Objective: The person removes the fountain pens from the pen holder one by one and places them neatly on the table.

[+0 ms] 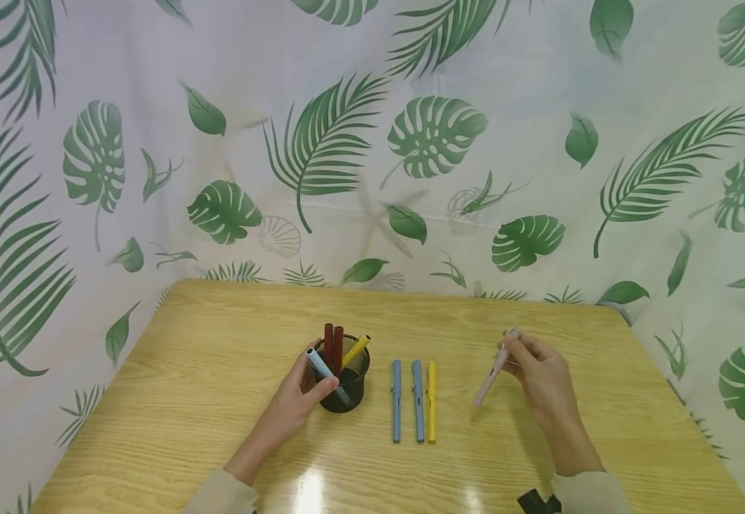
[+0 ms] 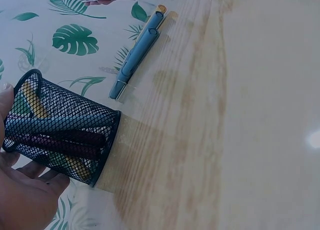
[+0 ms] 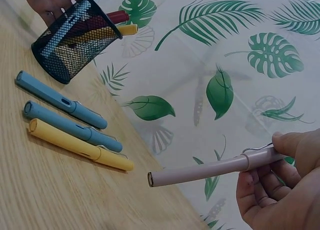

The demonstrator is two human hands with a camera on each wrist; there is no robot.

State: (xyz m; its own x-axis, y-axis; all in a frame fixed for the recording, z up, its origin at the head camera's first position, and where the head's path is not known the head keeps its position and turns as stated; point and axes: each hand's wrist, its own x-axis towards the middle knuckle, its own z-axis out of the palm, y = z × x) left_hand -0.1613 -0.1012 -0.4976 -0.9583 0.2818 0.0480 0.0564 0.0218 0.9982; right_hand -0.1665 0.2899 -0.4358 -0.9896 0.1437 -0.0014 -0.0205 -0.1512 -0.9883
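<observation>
My left hand (image 1: 296, 397) grips the black mesh pen cup (image 1: 343, 400) round its side near the rim. Inside the cup stand two dark red pens (image 1: 333, 348), a yellow pen (image 1: 355, 350) and a light blue pen (image 1: 319, 363). Between thumb and fingers my right hand (image 1: 542, 378) pinches a pale pink pen (image 3: 210, 172) by its clip end, with the other end slanting down toward the table. On the table between the hands lie two blue pens (image 1: 396, 401) and a yellow pen (image 1: 432, 403), side by side.
The wooden table (image 1: 186, 371) reaches back to a white cloth (image 1: 346, 243) printed with green leaves, which also hangs at both sides. A small black object (image 1: 538, 502) shows by the right sleeve at the front edge of the view.
</observation>
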